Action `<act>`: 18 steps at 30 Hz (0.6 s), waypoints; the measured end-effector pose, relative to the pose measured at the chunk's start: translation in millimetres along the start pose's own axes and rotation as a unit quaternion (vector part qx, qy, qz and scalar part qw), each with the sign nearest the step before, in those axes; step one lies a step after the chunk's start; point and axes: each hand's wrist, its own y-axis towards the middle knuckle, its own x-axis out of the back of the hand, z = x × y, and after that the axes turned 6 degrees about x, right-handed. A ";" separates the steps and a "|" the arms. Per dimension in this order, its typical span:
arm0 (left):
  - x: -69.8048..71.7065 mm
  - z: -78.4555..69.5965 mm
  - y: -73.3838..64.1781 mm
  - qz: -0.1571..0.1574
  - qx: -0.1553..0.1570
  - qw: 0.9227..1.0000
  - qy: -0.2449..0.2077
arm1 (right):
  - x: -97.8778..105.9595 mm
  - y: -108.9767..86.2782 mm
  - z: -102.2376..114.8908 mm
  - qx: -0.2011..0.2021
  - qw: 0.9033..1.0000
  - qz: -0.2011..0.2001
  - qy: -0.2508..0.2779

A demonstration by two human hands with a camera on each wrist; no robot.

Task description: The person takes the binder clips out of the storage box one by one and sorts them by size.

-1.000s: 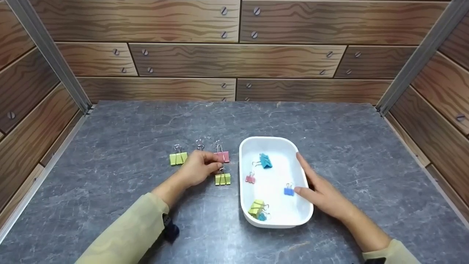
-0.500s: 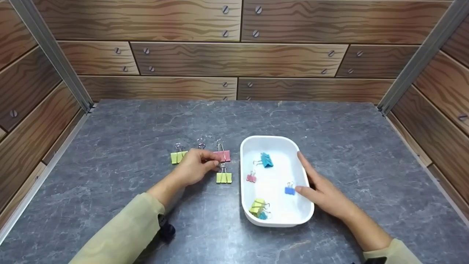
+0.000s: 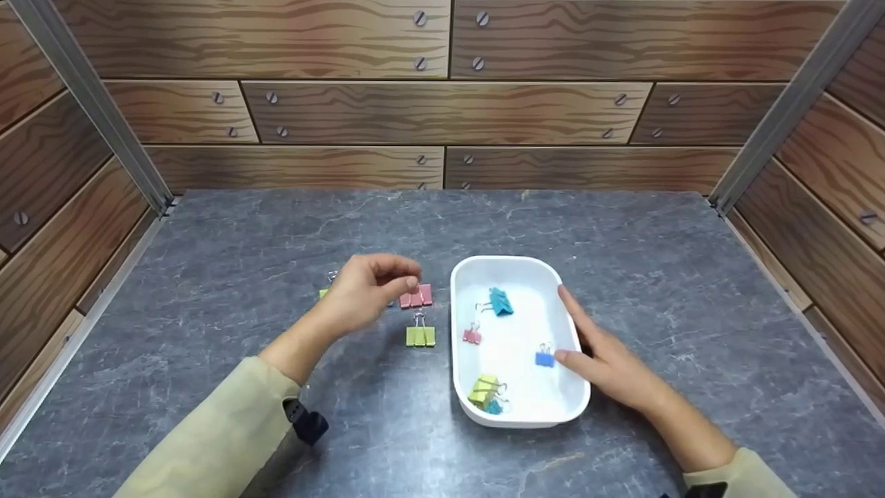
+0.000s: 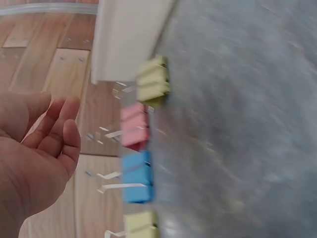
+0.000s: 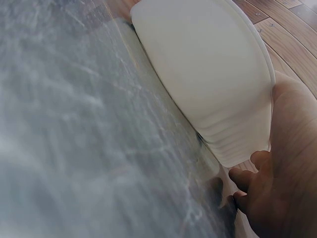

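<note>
My left hand (image 3: 363,290) hovers over a row of binder clips, fingers loosely bent and nothing seen between them. Just beyond its fingertips lies a pink binder clip (image 3: 415,296), with a yellow-green binder clip (image 3: 420,337) nearer to me. In the left wrist view the left hand (image 4: 42,144) is beside the row, where a blue binder clip (image 4: 137,176) shows; the hand mostly hides it in the head view. My right hand (image 3: 608,366) grips the right wall of a white plastic tub (image 3: 518,418), thumb over the rim and fingers outside (image 5: 247,181).
Inside the tub lie a teal clip (image 3: 500,302), a small pink clip (image 3: 472,335), a small blue clip (image 3: 545,358) and a yellow-green clip (image 3: 484,389) against a small teal one. Wood-patterned panels (image 3: 442,114) enclose the grey marbled tabletop (image 3: 276,221).
My left hand has lifted off from beside the pink clip, and its fingers have loosened. The clips have stayed in place. My right hand keeps its hold on the tub.
</note>
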 end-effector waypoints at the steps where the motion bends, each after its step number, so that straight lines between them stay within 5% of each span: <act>1: -0.9 -4.8 0.3 0.007 -0.006 1.000 0.002 | 0.1 0.1 0.3 0.000 1.000 0.000 0.000; 8: -18.2 -29.5 8.7 0.098 -0.059 0.993 0.013 | 0.2 -0.3 0.3 0.003 1.000 -0.002 -0.001; 13: -34.9 -40.4 17.2 0.174 -0.090 0.980 0.040 | 0.0 -0.4 -0.5 0.004 1.000 0.000 0.009; 18: -52.3 -41.6 23.8 0.256 -0.084 0.962 0.047 | 0.0 0.3 -0.9 0.002 1.000 0.006 0.018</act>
